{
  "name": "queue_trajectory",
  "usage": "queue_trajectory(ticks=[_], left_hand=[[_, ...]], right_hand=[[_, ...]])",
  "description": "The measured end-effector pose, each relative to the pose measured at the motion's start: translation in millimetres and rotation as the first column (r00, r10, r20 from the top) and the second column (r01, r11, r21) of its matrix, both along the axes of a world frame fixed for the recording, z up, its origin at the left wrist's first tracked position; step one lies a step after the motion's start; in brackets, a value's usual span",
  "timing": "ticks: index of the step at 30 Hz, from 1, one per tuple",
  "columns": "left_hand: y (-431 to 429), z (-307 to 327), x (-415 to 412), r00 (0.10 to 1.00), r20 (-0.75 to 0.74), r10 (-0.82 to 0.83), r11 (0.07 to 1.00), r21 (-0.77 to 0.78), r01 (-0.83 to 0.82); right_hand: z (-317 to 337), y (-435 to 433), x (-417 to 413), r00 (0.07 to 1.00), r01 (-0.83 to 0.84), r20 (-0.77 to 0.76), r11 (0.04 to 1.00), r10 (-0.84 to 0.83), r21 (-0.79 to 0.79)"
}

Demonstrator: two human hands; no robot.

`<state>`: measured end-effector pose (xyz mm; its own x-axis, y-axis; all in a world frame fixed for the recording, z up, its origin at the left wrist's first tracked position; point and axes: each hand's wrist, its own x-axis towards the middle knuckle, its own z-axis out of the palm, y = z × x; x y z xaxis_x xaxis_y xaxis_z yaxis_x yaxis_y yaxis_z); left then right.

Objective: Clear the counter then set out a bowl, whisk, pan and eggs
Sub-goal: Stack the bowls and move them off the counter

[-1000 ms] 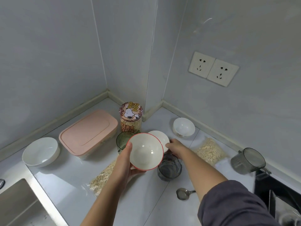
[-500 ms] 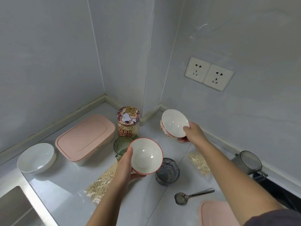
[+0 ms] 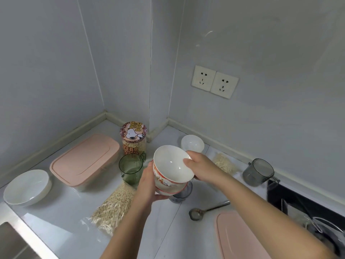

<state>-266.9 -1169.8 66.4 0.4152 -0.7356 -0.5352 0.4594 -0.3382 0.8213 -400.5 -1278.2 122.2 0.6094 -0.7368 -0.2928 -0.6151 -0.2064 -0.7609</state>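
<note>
Left hand (image 3: 147,184) and right hand (image 3: 203,167) hold nested bowls (image 3: 170,163), bare counter (image 3: 168,230) just nearer.

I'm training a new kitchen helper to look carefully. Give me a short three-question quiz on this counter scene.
1. True or false: the left hand and right hand both hold the nested bowls.
2. What lies on the counter beside the pink lid at lower right? A spoon; B whisk; C egg.
3. Fill in: the cartoon-dog jar stands just behind the ___ cup.
Key: 1 true; 2 A; 3 green.
</note>
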Motion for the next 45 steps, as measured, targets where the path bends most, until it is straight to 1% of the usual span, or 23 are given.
queue_trajectory(ticks=[4, 6, 10, 12, 14, 15, 17, 18, 19, 23, 26, 29, 35, 39, 42, 45], left_hand=[[3.0, 9.7, -3.3, 0.999, -0.037, 0.001, 1.0, 0.021, 0.0], [4.6, 9.1, -3.1, 1.0, -0.018, 0.007, 0.999, 0.031, -0.007], [9.8, 3.8, -3.5, 0.996, 0.087, -0.035, 0.999, 0.012, 0.034], [11.6, 0.4, -4.9, 0.996, 0.078, -0.046, 0.999, 0.019, 0.044], [12.3, -0.8, -6.2, 0.996, 0.056, -0.064, 0.998, 0.018, 0.063], [12.1, -1.4, -6.5, 0.995, 0.06, -0.077, 0.997, 0.013, 0.076], [9.4, -3.8, -5.5, 0.992, 0.069, -0.104, 0.995, 0.004, 0.104], [6.8, -4.2, -5.0, 0.991, 0.065, -0.121, 0.993, 0.003, 0.121], [4.0, -3.3, -4.7, 0.989, 0.052, -0.138, 0.99, 0.005, 0.137], [-8.5, 3.0, -4.3, 0.984, 0.0, -0.18, 0.984, -0.009, 0.18], [-15.0, 4.9, -8.3, 0.978, 0.028, -0.206, 0.979, 0.003, 0.206], [-16.4, 9.0, -17.6, 0.972, 0.021, -0.232, 0.973, 0.003, 0.232], [-6.5, 13.1, -53.2, 0.921, 0.063, -0.384, 0.921, -0.038, 0.387], [8.6, 16.0, -96.6, 0.919, 0.058, -0.389, 0.918, -0.054, 0.392], [25.1, 22.5, -147.3, 0.916, 0.074, -0.393, 0.916, -0.058, 0.398], [47.9, 33.1, -210.4, 0.911, 0.106, -0.397, 0.912, -0.067, 0.405]], right_hand=[[-9.5, 6.3, -7.6, 0.999, -0.007, -0.046, 0.999, 0.004, -0.048], [-13.1, 10.5, -10.3, 0.998, -0.003, -0.064, 0.998, -0.001, -0.058], [-20.8, 16.8, -13.7, 0.993, 0.048, -0.107, 0.999, -0.047, 0.004], [-25.1, 18.3, -15.2, 0.99, 0.06, -0.128, 0.997, -0.053, 0.057], [-28.1, 21.0, -15.6, 0.99, 0.098, -0.118, 0.979, -0.078, 0.18], [-29.9, 22.6, -15.4, 0.991, 0.125, -0.08, 0.949, -0.106, 0.29], [-31.1, 26.9, -13.9, 0.986, 0.14, 0.009, 0.845, -0.169, 0.516], [-31.1, 28.4, -13.2, 0.981, 0.139, 0.035, 0.806, -0.193, 0.576], [-30.9, 28.8, -13.1, 0.974, 0.144, 0.052, 0.788, -0.218, 0.598], [-37.3, 24.3, -15.4, 0.946, 0.195, 0.099, 0.784, -0.31, 0.589], [-41.4, 22.7, -22.1, 0.923, 0.249, 0.107, 0.787, -0.369, 0.565], [-39.4, 24.6, -32.7, 0.906, 0.29, 0.112, 0.792, -0.408, 0.537], [-36.1, 39.8, -75.5, 0.885, 0.365, 0.069, 0.778, -0.46, 0.511], [-31.0, 62.4, -122.4, 0.854, 0.395, 0.097, 0.759, -0.511, 0.517], [-24.6, 86.6, -173.4, 0.825, 0.427, 0.114, 0.743, -0.553, 0.515], [-17.4, 118.8, -235.6, 0.772, 0.484, 0.13, 0.707, -0.623, 0.517]])
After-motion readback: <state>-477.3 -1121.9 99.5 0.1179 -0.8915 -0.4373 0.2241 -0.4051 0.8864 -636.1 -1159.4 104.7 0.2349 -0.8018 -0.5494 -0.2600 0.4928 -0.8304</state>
